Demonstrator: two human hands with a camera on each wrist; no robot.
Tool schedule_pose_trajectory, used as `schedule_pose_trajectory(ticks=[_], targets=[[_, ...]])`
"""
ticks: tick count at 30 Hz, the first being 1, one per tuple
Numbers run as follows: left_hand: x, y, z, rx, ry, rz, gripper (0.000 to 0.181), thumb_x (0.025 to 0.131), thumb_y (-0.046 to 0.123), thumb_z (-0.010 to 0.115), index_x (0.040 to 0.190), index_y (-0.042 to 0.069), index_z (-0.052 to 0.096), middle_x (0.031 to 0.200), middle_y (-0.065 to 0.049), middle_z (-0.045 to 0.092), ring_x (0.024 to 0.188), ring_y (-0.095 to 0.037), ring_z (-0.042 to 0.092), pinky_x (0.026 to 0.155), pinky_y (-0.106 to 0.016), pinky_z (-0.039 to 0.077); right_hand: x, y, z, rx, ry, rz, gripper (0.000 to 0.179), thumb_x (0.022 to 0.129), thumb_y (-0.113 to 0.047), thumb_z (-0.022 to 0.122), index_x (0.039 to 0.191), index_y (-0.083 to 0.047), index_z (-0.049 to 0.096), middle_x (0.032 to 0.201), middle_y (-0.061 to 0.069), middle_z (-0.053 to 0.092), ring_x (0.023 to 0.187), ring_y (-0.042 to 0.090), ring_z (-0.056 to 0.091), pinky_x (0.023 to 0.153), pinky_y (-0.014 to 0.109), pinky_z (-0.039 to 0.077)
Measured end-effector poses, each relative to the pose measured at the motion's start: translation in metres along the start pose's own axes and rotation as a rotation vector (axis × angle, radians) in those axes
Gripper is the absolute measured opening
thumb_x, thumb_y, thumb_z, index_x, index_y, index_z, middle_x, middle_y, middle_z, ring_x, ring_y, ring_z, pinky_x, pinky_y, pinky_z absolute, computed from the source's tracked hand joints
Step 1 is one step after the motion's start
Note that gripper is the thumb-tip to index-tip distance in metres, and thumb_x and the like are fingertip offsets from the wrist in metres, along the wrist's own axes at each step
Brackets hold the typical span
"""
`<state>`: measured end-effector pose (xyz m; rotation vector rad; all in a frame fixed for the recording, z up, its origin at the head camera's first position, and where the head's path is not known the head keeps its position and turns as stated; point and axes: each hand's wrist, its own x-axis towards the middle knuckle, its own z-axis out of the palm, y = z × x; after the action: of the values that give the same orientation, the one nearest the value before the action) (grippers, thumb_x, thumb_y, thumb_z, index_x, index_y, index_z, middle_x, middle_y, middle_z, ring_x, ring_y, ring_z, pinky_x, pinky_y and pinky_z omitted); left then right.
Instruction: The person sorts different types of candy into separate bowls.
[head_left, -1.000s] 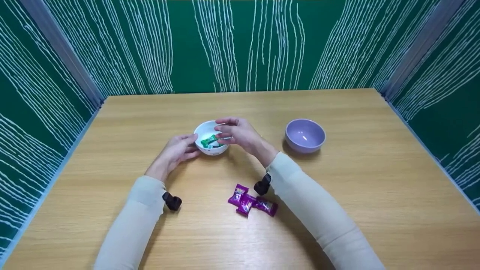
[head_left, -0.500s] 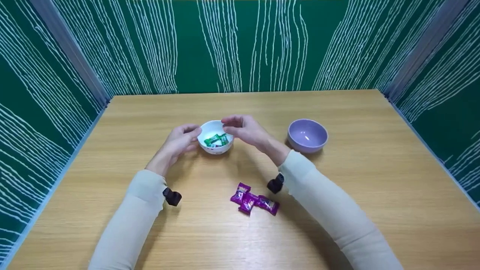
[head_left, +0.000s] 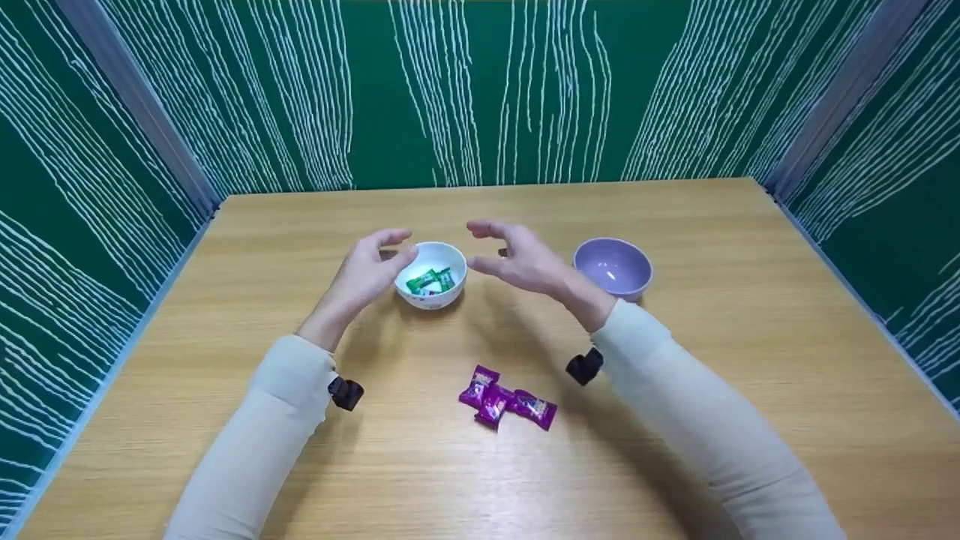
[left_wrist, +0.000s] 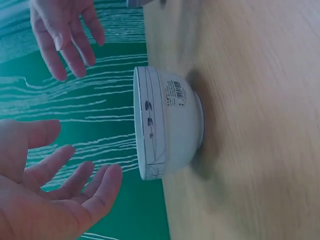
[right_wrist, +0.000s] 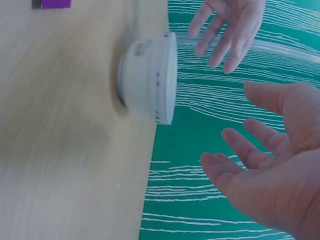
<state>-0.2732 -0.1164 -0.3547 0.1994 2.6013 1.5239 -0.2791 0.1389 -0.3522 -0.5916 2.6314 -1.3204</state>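
Note:
A white bowl (head_left: pixel 430 300) with green-wrapped candies (head_left: pixel 424 282) inside stands on the table between my two hands. My left hand (head_left: pixel 366 271) hovers at its left rim, fingers loosely spread and holding nothing. To the right of the bowl, my right hand (head_left: pixel 525 261) is raised with fingers apart and nothing in them. Both wrist views show the hands above the bowl's rim level, apart from its wall; a barcode label (left_wrist: pixel 174 93) shows on the bowl's side. Several purple-wrapped candies (head_left: pixel 495 405) lie in a small cluster nearer the front.
A purple bowl (head_left: pixel 613 268) stands to the right, behind my right forearm and partly overlapped by it. The wooden table (head_left: pixel 420 465) reaches back to green walls (head_left: pixel 405 90) with white streaks. Small black cameras (head_left: pixel 346 393) sit on both wrists.
Both hands have come off the white bowl. The right hand has drawn away to the right and the left has lifted from the side. The green candies now show fully in the bowl.

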Motion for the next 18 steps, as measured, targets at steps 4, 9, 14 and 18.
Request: schedule_pose_trajectory(ticks=[4, 9, 14, 18], targets=[[-0.004, 0.011, 0.004, 0.121, 0.007, 0.122, 0.051, 0.103, 0.035, 0.062, 0.149, 0.016, 0.051, 0.154, -0.006, 0.044, 0.139, -0.029, 0.045, 0.112, -0.045, 0.044, -0.007, 0.002, -0.011, -0.067, 0.004, -0.051, 0.071, 0.096, -0.029, 0.073, 0.156, -0.014, 0.038, 0.157, 0.005, 0.043, 0.146, 0.025, 0.035, 0.119, 0.045, 0.035], [-0.010, 0.024, 0.010, 0.209, 0.011, 0.246, 0.053, 0.102, 0.034, 0.063, 0.150, 0.015, 0.050, 0.152, -0.007, 0.046, 0.138, -0.028, 0.046, 0.112, -0.045, 0.045, -0.018, 0.009, -0.022, -0.176, 0.034, -0.097, 0.083, 0.092, -0.036, 0.077, 0.159, -0.015, 0.033, 0.161, 0.005, 0.037, 0.148, 0.026, 0.032, 0.121, 0.048, 0.030], [-0.019, 0.032, 0.019, 0.334, 0.013, 0.360, 0.057, 0.100, 0.034, 0.066, 0.152, 0.017, 0.048, 0.155, -0.006, 0.044, 0.142, -0.025, 0.041, 0.116, -0.047, 0.039, -0.034, 0.019, -0.036, -0.308, 0.053, -0.114, 0.094, 0.088, -0.046, 0.078, 0.162, -0.021, 0.026, 0.165, 0.007, 0.028, 0.152, 0.030, 0.021, 0.122, 0.058, 0.023], [-0.026, 0.035, 0.027, 0.385, -0.006, 0.419, 0.061, 0.099, 0.035, 0.068, 0.153, 0.018, 0.047, 0.155, -0.006, 0.044, 0.142, -0.026, 0.041, 0.116, -0.048, 0.039, -0.046, 0.030, -0.048, -0.348, 0.075, -0.129, 0.099, 0.086, -0.051, 0.079, 0.163, -0.024, 0.023, 0.166, 0.010, 0.025, 0.153, 0.033, 0.015, 0.120, 0.063, 0.020]])
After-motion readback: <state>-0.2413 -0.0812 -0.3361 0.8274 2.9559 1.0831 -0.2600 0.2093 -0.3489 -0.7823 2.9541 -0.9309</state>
